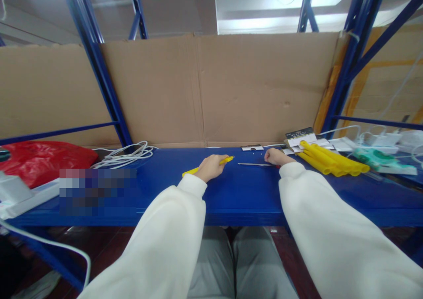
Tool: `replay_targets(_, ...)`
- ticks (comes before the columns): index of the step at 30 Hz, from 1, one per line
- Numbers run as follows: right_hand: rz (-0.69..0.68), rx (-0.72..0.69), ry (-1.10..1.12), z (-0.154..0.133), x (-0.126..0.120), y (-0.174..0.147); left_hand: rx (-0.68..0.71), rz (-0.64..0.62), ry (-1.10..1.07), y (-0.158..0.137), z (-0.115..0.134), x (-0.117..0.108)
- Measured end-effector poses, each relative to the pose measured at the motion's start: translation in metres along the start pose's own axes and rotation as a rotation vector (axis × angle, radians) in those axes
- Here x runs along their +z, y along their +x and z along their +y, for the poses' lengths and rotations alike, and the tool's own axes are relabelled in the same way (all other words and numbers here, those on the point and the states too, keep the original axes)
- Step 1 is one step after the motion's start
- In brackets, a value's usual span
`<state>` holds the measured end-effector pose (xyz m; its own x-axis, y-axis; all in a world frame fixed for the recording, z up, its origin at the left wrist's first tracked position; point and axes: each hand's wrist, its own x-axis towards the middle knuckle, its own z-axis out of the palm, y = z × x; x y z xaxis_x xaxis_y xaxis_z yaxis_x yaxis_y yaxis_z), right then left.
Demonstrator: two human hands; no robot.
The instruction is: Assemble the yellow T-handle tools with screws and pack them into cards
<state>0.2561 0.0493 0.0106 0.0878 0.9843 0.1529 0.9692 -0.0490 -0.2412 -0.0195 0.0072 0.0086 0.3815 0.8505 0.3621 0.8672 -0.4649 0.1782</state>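
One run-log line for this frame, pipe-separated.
left hand: holding slim yellow tool | right hand: curled near thin metal rod, grip unclear | right of hands: yellow tubes | surface: blue tabletop

Left hand grips yellow tool; right hand near metal rod

Two hands, one yellow object, one metal rod, one red bag

- You're getting bright light coming from the ceiling beyond the bench's back edge.
- Below the front edge, the floor is lying dim.
- A mosaic patch is obscuring detail near the left front corner.
- Lens distortion is splaying the posts.
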Motion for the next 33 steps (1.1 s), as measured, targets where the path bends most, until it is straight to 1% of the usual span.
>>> replay_targets(4,0.007,-0.027,-0.01,0.0,0.0,0.0,0.005,0.009,-0.013,0.0,0.0,0.0)
replay_targets(8,0.011,-0.015,0.008,-0.003,-0.003,-0.003,0.013,0.03,-0.035,-0.002,0.0,0.001)
replay_targets(10,0.03,-0.017,0.028,-0.006,-0.005,-0.004,0.02,0.061,-0.073,-0.001,0.0,0.0)
replay_targets(12,0.056,-0.036,0.043,-0.009,-0.006,-0.004,0.006,0.119,-0.166,0.003,0.0,-0.004)
replay_targets(14,0.078,-0.068,0.059,-0.012,-0.007,-0.003,-0.057,0.198,-0.329,0.009,0.002,-0.011)
replay_targets(16,0.101,-0.095,0.093,-0.014,-0.006,-0.001,-0.165,0.271,-0.58,0.016,0.005,-0.022)
replay_targets(19,0.136,-0.105,0.176,-0.016,-0.003,0.003,-0.315,0.34,-1.134,0.024,0.012,-0.037)
replay_targets(21,0.153,-0.116,0.25,-0.016,0.0,0.007,-0.392,0.262,-1.452,0.027,0.016,-0.041)
replay_targets(22,0.158,-0.126,0.296,-0.016,0.002,0.009,-0.459,0.204,-1.544,0.027,0.017,-0.041)
replay_targets(24,0.16,-0.15,0.4,-0.017,0.005,0.012,-0.579,0.061,-1.64,0.027,0.018,-0.036)
replay_targets(25,0.157,-0.167,0.456,-0.017,0.007,0.014,-0.629,-0.019,-1.665,0.026,0.017,-0.032)
replay_targets(27,0.15,-0.214,0.563,-0.018,0.009,0.016,-0.707,-0.123,-1.674,0.026,0.015,-0.022)
replay_targets(30,0.125,-0.275,0.705,-0.022,0.011,0.016,-0.76,-0.235,-1.642,0.027,0.01,-0.008)
replay_targets(33,0.06,-0.294,0.817,-0.032,0.012,0.012,-0.784,-0.326,-1.58,0.029,0.007,0.003)
